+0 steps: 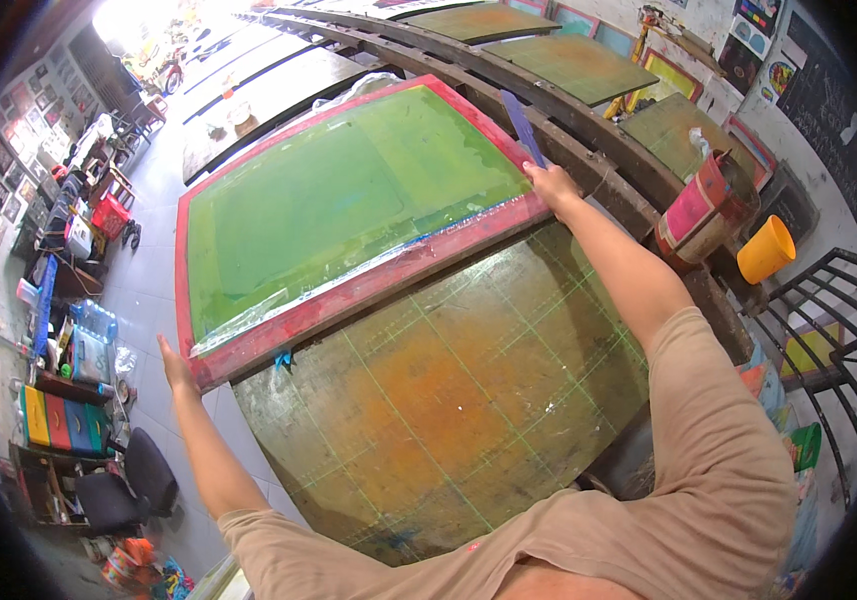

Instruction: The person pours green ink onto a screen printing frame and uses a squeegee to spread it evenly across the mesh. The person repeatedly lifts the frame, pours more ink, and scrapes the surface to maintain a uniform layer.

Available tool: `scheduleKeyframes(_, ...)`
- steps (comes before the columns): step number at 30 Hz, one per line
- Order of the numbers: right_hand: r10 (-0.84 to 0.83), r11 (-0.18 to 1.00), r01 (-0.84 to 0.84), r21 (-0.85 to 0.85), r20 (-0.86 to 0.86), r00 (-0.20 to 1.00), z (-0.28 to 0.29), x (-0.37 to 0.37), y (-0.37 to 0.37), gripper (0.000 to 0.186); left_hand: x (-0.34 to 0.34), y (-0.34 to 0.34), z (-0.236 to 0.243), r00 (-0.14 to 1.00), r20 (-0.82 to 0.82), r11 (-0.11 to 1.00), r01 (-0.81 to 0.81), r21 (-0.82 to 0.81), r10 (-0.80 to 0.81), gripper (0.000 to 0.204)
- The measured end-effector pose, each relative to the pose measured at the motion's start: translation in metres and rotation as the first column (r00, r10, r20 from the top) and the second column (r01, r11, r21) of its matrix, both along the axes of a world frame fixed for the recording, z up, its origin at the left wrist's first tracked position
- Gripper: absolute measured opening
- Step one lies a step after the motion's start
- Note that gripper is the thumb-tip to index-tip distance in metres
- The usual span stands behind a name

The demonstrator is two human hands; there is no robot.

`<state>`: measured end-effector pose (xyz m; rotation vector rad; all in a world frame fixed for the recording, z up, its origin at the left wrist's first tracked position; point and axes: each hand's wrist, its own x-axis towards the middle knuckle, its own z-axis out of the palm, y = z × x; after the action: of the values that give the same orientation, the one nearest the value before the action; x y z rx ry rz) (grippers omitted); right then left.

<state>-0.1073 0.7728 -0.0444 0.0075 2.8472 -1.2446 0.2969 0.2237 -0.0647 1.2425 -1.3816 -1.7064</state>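
Worn and stained, our printing table carries a faint green grid. Our left hand grips the near left corner of the red-framed screen, fingers wrapped on its edge. Our right hand closes on the frame's far right corner, beside a blue squeegee leaning there. We hold the screen's green mesh tilted over the table's far end. Beyond our right arm stand a pink-banded drum and an orange bucket.
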Motion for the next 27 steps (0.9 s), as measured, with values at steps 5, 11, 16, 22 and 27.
scheduleKeyframes(5, 0.048, 0.994, -0.048, -0.095, 0.001, 0.999, -0.014, -0.014, 0.014, 0.067, -0.002, 0.028, 0.019, 0.997, -0.040, 0.994, -0.066, -0.087, 0.062, 0.083)
scheduleKeyframes(11, 0.051, 0.986, -0.057, -0.156, -0.043, 0.998, 0.023, 0.011, 0.027, 0.065, 0.020, 0.054, 0.039, 0.992, -0.084, 0.971, -0.107, -0.212, 0.091, 0.080)
scheduleKeyframes(16, 0.115, 0.841, -0.137, -0.523, -0.076, 0.991, 0.067, 0.065, 0.051, 0.046, 0.090, 0.082, 0.064, 0.979, -0.186, 0.987, -0.106, -0.118, 0.082, 0.086)
scheduleKeyframes(22, 0.118, 0.812, -0.083, -0.577, 0.024, 0.993, 0.077, 0.136, 0.124, 0.032, 0.233, 0.135, 0.078, 0.994, -0.061, 0.996, -0.090, -0.001, 0.090, 0.095)
scheduleKeyframes(27, 0.274, 0.618, -0.084, -0.782, 0.114, 0.955, 0.065, 0.204, 0.201, 0.031, 0.335, 0.226, 0.066, 0.975, 0.092, 0.972, -0.186, -0.142, 0.200, 0.082)
